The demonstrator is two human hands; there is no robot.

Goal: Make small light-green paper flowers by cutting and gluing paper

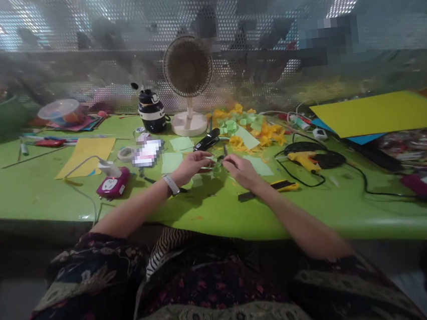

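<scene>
I sit at the middle of the counter's [212, 228] near edge, both hands brought close together over the green top. My right hand [243, 172] is closed, thumb and finger pinching a small light-green paper piece [217, 169] that sits between the hands, a little in from that near edge. My left hand [194, 166] has its fingers bent toward the same piece — whether they grip it, I cannot tell. A watch [171, 184] circles my left wrist.

Just beyond my fingers lies a black stapler [206, 140], and past it, toward the far edge, orange paper petals [274, 133] are heaped with pale green ones [229, 125]. A green paper square [171, 162] lies beside my left hand. A yellow-handled cutter [288, 187] rests by my right forearm (its blade end partly behind the arm), and a yellow glue gun [304, 161] lies farther toward the counter's right end. The fan [189, 125] stands near the far edge — the dark flask [151, 110] just beside it.
</scene>
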